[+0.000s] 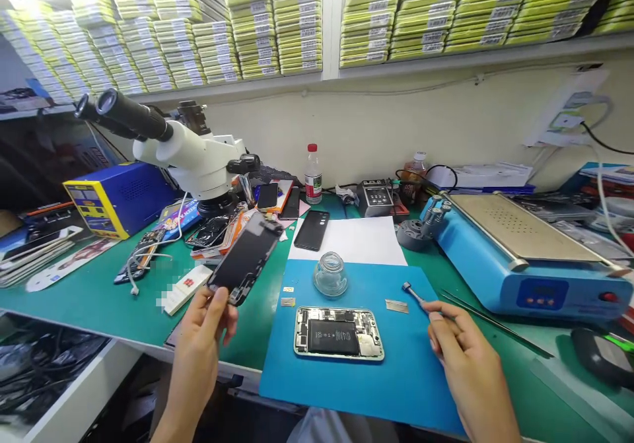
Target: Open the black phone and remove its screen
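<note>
My left hand point(205, 327) pinches the near end of a detached phone screen point(245, 258) and holds it tilted above the green bench, left of the blue mat point(396, 370). An opened phone body point(339, 333) with its black battery showing lies flat in the middle of that mat. My right hand point(458, 344) is closed around a thin metal screwdriver point(412, 292) whose tip points up and left over the mat. Small metal plates point(397, 306) lie on the mat beside the tool. A small glass jar point(330, 274) stands just behind the phone body.
A white microscope point(188, 152) stands at the back left, next to a blue-and-yellow power unit point(116, 199). A blue heating plate machine point(520, 251) fills the right. A black phone point(312, 230), white paper point(356, 239), a bottle point(312, 173) and tweezers point(488, 321) lie about.
</note>
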